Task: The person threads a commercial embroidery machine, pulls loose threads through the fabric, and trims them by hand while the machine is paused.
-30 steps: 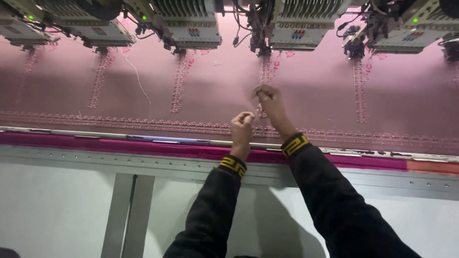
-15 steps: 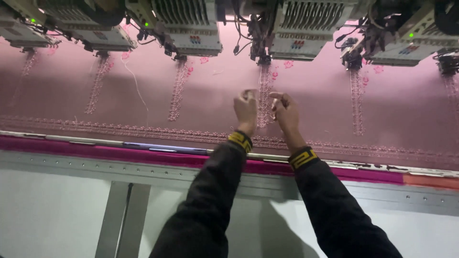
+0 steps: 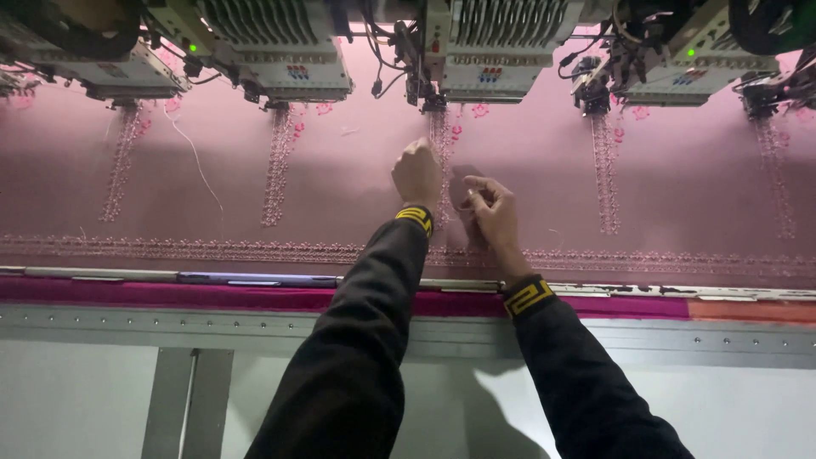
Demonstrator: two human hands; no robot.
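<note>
Pink fabric [image 3: 212,195] is stretched flat under a row of embroidery machine heads. My left hand [image 3: 416,174] is a closed fist resting on the cloth beside a vertical embroidered column [image 3: 440,136], just below the middle machine head [image 3: 489,51]. My right hand [image 3: 490,212] is a little lower and to the right, its fingertips pinched together over the same column. Any thread between the fingers is too fine to see. Both arms wear black sleeves with yellow-patterned cuffs.
More embroidered columns [image 3: 278,166] run down the cloth under other heads. A horizontal embroidered border [image 3: 255,252] crosses near the front. A metal frame rail [image 3: 212,278] and a magenta strip [image 3: 170,293] edge the fabric. A loose white thread [image 3: 197,161] lies at left.
Both hands have moved further up the cloth toward the middle machine head. My left hand has gone from a pinch to a fist above my right hand.
</note>
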